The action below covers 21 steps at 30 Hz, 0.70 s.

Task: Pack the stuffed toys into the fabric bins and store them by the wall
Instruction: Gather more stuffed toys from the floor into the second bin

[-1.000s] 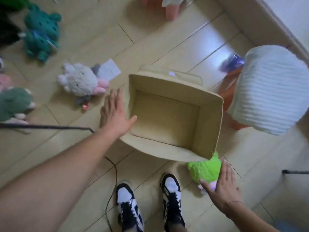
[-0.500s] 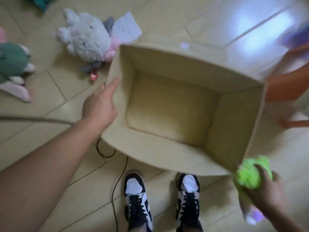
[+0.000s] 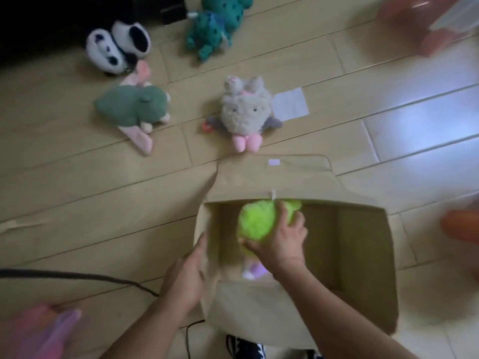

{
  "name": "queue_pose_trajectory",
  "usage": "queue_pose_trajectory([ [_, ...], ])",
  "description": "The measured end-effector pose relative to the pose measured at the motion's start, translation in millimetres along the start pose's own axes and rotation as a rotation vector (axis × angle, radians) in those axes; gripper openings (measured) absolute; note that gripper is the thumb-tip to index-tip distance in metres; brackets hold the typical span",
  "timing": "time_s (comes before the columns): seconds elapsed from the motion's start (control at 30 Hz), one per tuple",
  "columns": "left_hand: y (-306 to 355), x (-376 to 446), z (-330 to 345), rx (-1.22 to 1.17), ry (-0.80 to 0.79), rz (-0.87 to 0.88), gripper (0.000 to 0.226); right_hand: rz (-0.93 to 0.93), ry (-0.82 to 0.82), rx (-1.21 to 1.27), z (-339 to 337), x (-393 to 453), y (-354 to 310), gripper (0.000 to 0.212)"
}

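A beige fabric bin stands open on the floor in front of me. My right hand is shut on a lime-green fluffy toy and holds it inside the bin, near the far wall. My left hand grips the bin's left wall at its rim. Beyond the bin lie a grey bunny with pink feet, a dark green plush with pink parts, a black-and-white panda and a teal spotted plush.
A white paper slip lies by the grey bunny. A black cable crosses the wooden floor at the left. Blurred orange and pink objects sit at the right edge and top right. My shoes show below the bin.
My right hand lifted the green toy from the floor beside the bin and brought it inside. The view swung left, bringing more toys into sight. My left hand stays on the bin's left wall.
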State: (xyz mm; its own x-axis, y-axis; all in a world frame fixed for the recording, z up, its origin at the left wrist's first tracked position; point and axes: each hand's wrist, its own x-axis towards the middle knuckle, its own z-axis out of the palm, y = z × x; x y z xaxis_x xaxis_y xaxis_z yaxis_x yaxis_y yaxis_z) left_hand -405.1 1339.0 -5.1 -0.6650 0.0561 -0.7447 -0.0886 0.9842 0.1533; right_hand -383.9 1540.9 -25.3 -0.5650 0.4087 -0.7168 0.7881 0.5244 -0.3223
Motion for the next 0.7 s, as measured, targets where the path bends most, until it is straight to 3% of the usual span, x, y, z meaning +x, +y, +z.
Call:
queue_pose_trajectory([
  [0.07,-19.6,1.5,4.8,-0.023,0.020,-0.030,0.086,-0.068,-0.178,-0.113,61.1,10.8,-29.6,0.121],
  [0.17,-49.8,8.6,8.7,0.024,0.055,-0.071,0.089,-0.200,-0.368,-0.292,138.1,32.1,-21.0,0.117],
  [0.27,-79.4,4.0,8.9,0.117,0.106,-0.071,0.090,-0.162,-0.515,-0.464,159.4,53.2,-10.9,0.122],
  [0.4,-112.1,-13.9,12.2,0.081,0.152,-0.080,0.090,-0.415,-0.437,-0.580,126.0,37.7,-35.5,0.096],
  [0.5,-126.1,-30.1,5.8,-0.093,0.137,-0.124,0.088,-0.565,-0.396,-0.461,86.6,-13.1,-60.2,0.080],
  [0.7,-88.1,-40.1,-36.3,-0.299,0.293,0.019,0.085,-0.520,-0.272,-0.280,-36.1,-71.3,-87.0,0.073],
])
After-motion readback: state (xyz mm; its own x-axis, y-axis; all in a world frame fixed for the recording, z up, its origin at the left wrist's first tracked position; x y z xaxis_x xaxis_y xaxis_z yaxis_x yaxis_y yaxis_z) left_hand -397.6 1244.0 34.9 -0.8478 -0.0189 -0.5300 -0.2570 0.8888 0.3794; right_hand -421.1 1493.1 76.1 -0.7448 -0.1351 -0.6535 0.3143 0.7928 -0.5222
